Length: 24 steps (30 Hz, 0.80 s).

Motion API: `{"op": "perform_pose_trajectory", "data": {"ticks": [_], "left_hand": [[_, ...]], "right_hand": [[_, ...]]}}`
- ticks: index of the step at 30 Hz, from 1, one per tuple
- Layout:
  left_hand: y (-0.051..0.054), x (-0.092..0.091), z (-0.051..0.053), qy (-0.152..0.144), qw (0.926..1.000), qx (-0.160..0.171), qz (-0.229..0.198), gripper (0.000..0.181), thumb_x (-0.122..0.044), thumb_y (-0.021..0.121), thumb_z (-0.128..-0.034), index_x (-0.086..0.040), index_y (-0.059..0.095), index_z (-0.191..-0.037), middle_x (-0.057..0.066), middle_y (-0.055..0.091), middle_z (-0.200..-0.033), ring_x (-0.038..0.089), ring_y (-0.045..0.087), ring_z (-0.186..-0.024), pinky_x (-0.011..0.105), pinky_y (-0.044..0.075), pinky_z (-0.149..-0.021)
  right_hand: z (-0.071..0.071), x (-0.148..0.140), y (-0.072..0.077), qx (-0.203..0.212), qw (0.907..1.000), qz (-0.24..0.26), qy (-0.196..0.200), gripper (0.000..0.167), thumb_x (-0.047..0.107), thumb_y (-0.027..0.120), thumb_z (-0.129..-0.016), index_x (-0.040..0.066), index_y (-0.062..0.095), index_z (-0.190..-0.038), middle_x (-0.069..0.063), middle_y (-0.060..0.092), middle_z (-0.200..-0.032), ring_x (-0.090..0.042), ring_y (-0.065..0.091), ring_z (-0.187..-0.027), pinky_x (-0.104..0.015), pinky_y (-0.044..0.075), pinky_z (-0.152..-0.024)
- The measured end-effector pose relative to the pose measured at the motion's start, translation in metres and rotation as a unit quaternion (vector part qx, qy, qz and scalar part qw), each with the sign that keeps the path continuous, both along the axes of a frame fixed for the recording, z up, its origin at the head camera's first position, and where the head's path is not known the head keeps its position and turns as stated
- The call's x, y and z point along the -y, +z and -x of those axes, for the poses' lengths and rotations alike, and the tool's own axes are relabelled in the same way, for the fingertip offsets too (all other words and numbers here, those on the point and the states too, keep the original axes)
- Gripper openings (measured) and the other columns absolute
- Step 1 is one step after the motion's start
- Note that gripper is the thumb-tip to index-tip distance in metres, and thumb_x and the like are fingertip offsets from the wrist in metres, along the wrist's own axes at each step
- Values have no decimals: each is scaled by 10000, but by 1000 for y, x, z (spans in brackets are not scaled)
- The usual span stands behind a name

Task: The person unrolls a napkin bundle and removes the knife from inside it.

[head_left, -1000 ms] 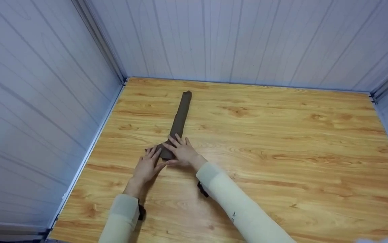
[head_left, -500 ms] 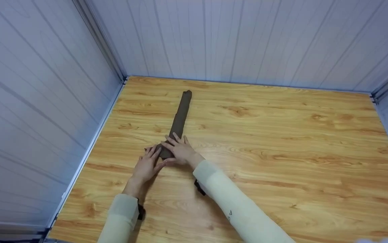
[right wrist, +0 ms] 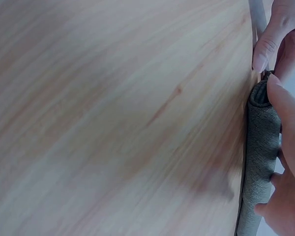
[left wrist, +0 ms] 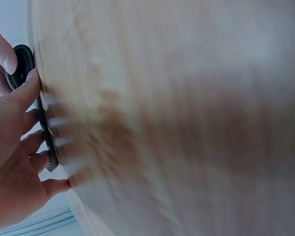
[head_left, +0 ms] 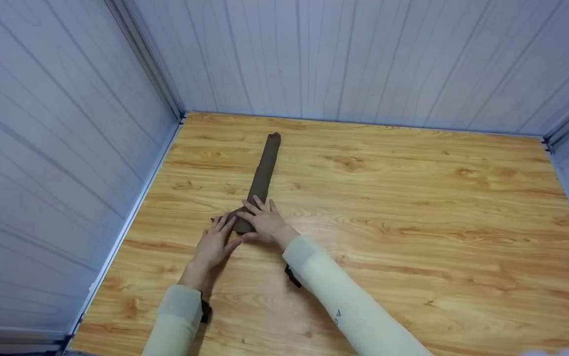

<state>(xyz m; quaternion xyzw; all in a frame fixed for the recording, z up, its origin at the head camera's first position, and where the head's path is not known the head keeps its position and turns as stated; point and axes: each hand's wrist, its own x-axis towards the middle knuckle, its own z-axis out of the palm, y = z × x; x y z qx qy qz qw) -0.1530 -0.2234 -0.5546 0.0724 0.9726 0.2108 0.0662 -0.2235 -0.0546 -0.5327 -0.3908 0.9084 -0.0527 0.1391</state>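
Note:
A dark grey-brown cloth (head_left: 264, 170), folded into a long narrow strip, lies on the wooden table. Its near end bends off to the left, partly under the hands. My right hand (head_left: 269, 223) rests on the bend with fingers spread and straight. On the short left part, my left hand (head_left: 211, 246) lays its outstretched fingertips. Both thumbs come close together at the near edge. In the right wrist view the cloth (right wrist: 261, 152) looks rolled in layers, with a thumb at its end. The left wrist view shows the cloth edge (left wrist: 48, 142) under the left fingers.
The wood-grain table (head_left: 403, 217) extends widely to the right of the cloth. A pale panelled wall (head_left: 66, 148) borders it on the left, and another panelled wall (head_left: 363, 59) stands at the back.
My right hand has shifted slightly left and away from me over the cloth's bend. The left hand and the long part of the cloth stay nearly where they were.

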Motion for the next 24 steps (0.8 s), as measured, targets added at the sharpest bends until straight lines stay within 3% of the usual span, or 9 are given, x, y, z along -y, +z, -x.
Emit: {"op": "perform_pose_trajectory", "data": {"ticks": [24], "left_hand": [[0, 0, 0, 12, 10000, 0, 10, 617, -369, 532, -876, -50, 339, -1368, 166, 216, -1432, 356, 148, -1305, 613, 205, -936]], "right_hand": [[-6, -16, -1, -193, 9979, 609, -115, 644, 468, 551, -829, 214, 327, -1376, -49, 130, -1472, -321, 122, -1318, -477, 234, -1002]]}}
